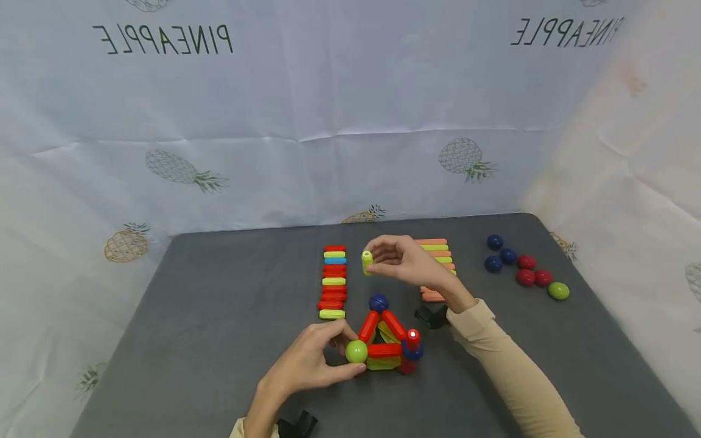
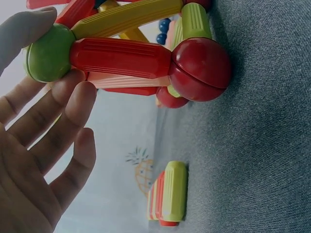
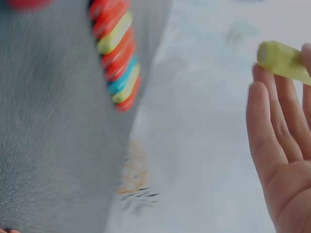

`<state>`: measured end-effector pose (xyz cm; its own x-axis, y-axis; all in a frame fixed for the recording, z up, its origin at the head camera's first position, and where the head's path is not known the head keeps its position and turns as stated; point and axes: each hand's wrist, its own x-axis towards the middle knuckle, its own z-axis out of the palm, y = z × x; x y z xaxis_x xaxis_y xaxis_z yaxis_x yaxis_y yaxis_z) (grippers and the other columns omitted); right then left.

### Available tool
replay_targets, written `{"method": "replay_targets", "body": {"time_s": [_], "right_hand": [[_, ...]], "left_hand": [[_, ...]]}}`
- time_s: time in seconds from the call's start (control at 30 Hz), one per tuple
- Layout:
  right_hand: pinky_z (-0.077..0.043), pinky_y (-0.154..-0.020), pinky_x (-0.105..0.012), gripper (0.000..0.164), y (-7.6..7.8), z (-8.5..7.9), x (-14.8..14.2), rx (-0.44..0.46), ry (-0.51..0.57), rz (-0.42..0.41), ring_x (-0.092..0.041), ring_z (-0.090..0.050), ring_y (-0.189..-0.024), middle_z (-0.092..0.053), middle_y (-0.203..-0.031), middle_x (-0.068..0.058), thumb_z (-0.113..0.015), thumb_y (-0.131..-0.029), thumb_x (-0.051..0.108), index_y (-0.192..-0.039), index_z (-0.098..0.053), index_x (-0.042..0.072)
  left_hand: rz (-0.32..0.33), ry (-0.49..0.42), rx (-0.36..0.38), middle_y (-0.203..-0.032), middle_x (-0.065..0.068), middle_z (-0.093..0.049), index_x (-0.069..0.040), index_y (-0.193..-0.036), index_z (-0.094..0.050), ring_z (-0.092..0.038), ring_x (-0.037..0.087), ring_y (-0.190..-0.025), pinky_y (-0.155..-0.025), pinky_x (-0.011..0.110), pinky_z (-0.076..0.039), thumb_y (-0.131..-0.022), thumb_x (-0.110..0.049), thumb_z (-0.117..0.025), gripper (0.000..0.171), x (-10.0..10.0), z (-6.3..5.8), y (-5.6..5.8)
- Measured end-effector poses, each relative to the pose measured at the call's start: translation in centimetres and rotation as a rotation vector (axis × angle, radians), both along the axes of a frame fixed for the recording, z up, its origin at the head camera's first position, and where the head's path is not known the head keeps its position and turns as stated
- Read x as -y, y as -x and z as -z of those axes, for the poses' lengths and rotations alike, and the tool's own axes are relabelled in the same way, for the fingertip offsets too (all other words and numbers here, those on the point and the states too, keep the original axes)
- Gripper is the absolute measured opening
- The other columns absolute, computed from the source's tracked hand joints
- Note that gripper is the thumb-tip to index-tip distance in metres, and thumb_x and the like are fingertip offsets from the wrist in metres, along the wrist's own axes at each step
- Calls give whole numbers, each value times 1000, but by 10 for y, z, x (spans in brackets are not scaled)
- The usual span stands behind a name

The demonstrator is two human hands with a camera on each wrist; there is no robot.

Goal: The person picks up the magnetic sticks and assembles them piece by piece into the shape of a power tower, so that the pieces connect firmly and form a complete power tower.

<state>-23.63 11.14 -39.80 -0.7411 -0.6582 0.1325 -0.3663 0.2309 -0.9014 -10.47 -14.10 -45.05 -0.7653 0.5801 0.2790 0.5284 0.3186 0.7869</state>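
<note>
My left hand (image 1: 312, 359) holds a green ball (image 1: 356, 351), thumb and fingertips around it, at the near left corner of a frame built of rods and balls. Red rods (image 1: 385, 350) form the frame's upper triangle, with blue balls (image 1: 378, 303) at its other two corners. A short red rod (image 1: 413, 338) stands up from the right one. In the left wrist view a red rod (image 2: 121, 58) slants from the green ball to a red ball (image 2: 201, 69) on the table. Raised beyond the frame, my right hand (image 1: 408, 261) pinches a yellow-green magnetic rod (image 1: 367, 263).
A column of red, yellow and blue rods (image 1: 333, 289) lies behind the frame. Orange and yellow rods (image 1: 432, 242) lie partly behind the right hand. Loose blue balls (image 1: 493, 264), red balls (image 1: 526, 277) and a green ball (image 1: 558, 291) sit at the right of the grey table (image 1: 219, 316).
</note>
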Motion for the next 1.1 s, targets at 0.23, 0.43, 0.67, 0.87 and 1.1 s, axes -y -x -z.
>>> {"method": "replay_targets", "body": {"time_s": [0.23, 0.43, 0.67, 0.87, 1.1], "right_hand": [[-59, -93, -29, 23, -34, -9, -7, 36, 2, -134, -11, -72, -100, -72, -109, -18, -71, -95, 6, -117, -64, 1], [-60, -92, -31, 24, -38, -4, -12, 33, 8, -143, -15, -73, -99, -73, -107, -17, -72, -94, 7, -116, -65, 2], [-61, -91, -32, 24, -40, 2, -17, 17, 37, -146, -14, -73, -99, -70, -106, -18, -72, -94, 5, -116, -62, 3], [-61, -89, -32, 26, -42, 6, -18, -37, 43, -120, -12, -72, -99, -72, -108, -15, -73, -93, 5, -118, -64, 5], [-61, -89, -32, 31, -47, 7, -18, -71, 23, -63, -14, -73, -100, -72, -112, -13, -73, -93, 6, -122, -64, 7]], "left_hand": [[4, 3, -13, -86, -9, -68, -24, -100, -64, -67, 13, -74, -70, 28, -59, -89, -30, -82, 22, 1, 2, -1], [3, -1, -29, -86, -9, -68, -24, -100, -64, -66, 11, -74, -70, 28, -58, -89, -30, -81, 21, 2, 3, -1], [4, 8, -26, -86, -9, -68, -23, -100, -64, -67, 13, -74, -70, 29, -58, -89, -30, -81, 22, 1, 3, -2], [-6, 14, -25, -85, -10, -67, -25, -100, -64, -65, 11, -73, -69, 27, -57, -88, -31, -82, 22, 2, 3, -1], [-3, 16, -12, -86, -10, -67, -25, -100, -64, -66, 11, -74, -70, 31, -58, -88, -32, -82, 23, 1, 1, -2]]}}
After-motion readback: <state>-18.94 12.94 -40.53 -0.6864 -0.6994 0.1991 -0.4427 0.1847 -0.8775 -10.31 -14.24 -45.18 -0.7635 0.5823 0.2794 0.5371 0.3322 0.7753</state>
